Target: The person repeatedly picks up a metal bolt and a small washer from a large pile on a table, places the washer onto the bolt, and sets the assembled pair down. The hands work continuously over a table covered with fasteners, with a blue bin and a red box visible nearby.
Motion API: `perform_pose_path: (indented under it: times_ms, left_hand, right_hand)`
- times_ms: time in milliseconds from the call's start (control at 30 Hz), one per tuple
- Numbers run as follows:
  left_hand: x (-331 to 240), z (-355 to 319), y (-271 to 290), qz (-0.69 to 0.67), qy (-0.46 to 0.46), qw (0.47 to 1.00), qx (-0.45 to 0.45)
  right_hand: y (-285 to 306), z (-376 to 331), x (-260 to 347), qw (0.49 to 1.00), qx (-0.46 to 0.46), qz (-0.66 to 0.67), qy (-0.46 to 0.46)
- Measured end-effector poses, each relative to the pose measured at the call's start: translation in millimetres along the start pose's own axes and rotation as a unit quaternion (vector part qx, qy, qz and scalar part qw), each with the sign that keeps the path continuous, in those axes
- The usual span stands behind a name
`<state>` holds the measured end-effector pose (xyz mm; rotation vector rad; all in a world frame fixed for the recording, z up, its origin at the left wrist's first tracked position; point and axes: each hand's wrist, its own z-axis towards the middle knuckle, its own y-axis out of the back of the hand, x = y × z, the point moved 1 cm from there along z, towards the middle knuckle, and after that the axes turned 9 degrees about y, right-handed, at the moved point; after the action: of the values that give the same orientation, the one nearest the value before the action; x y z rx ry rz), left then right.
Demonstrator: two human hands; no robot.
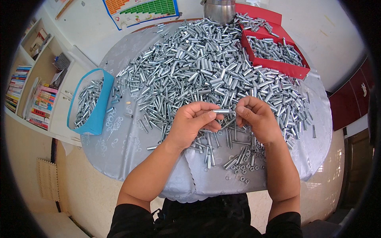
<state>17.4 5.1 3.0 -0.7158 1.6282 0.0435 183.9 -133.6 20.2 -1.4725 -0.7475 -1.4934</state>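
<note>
Between my two hands, above the near side of the pile, a silvery expansion bolt (224, 111) lies roughly level. Thumb and fingers of my left hand (190, 123) pinch its left end. At the other end my right hand (258, 119) grips it with thumb and bent forefinger, hiding the tip. Behind and around both hands spreads a big heap of metal sleeves and bolts (190, 65). Just below my hands, loose bolts (209, 154) lie on the cloth, with small hex nuts and washers (243, 170) beside my right forearm.
A light blue box (104, 106) holding sleeves stands at the table's left. At the back right is a red box (278, 68) filled with bolts, beside a steel pot (219, 12). A silvery cloth (131, 156) covers the round table. Bookshelves (59, 93) line the left.
</note>
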Motion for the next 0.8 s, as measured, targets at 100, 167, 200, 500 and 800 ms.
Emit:
perform_pose_path:
  times_ms: [100,167,200,500,800]
  left_hand:
    - [0.6,0.2,1.1,-0.007,-0.002,1.000,-0.001]
    - [0.2,0.5,0.8,-0.012,-0.008,1.000,0.000]
    - [0.7,0.8,0.8,-0.012,-0.007,1.000,0.000]
    - [1.7,1.5,1.7,-0.011,0.003,1.000,-0.010]
    - [0.7,-0.1,-1.1,0.012,-0.006,1.000,-0.004]
  right_hand:
    - [-0.7,-1.0,2.1,0.999,0.004,0.036,-0.007]
    - [1.4,-0.9,0.6,0.999,0.020,0.028,-0.011]
    - [2.2,-0.8,-0.4,0.999,0.028,0.024,-0.014]
    - [-5.1,-0.5,-2.1,0.998,-0.032,0.041,-0.027]
    - [-7.7,-0.7,-6.0,1.000,-0.011,0.004,0.008]
